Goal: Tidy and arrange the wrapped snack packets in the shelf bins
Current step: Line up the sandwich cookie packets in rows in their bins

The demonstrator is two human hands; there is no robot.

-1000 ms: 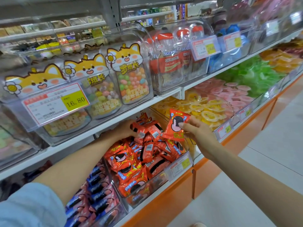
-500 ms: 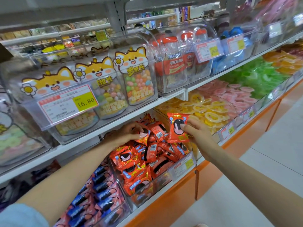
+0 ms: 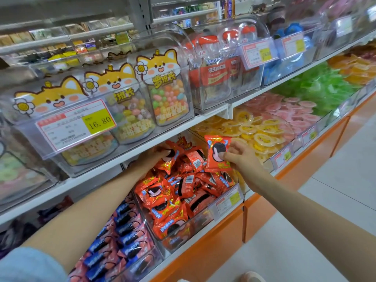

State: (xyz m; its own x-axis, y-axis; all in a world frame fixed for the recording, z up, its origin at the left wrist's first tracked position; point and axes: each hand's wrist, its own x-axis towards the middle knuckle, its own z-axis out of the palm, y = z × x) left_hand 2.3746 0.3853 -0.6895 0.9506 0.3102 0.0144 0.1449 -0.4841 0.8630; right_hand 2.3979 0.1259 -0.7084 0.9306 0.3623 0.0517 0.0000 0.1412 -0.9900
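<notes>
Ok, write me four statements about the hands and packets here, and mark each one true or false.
1. The right hand pinches one orange packet, held upright. True.
2. The left hand hangs empty, away from the shelves. False: it grips a back packet of the orange heap, under the upper shelf.
3. Blue packets lie directly left of the orange heap. True.
4. The price tag in front of the fox-faced jars reads 12.50. False: it reads 16.80.
</notes>
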